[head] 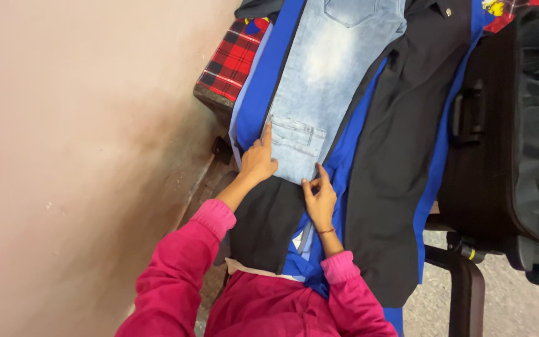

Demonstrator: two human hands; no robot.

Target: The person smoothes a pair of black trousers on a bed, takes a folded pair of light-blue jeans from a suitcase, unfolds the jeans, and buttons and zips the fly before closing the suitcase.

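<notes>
Faded light-blue jeans [319,81] are lying on a black jacket [394,156]; the left hand [258,161] is pressing flat on the hem, while the right hand [320,198] is pinching the hem's other corner.

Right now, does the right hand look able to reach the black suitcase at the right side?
Probably yes, with a stretch. The right hand rests on the hem of the light blue jeans, and only flat black and blue clothes lie between it and the black suitcase; nothing upright blocks the way.
</notes>
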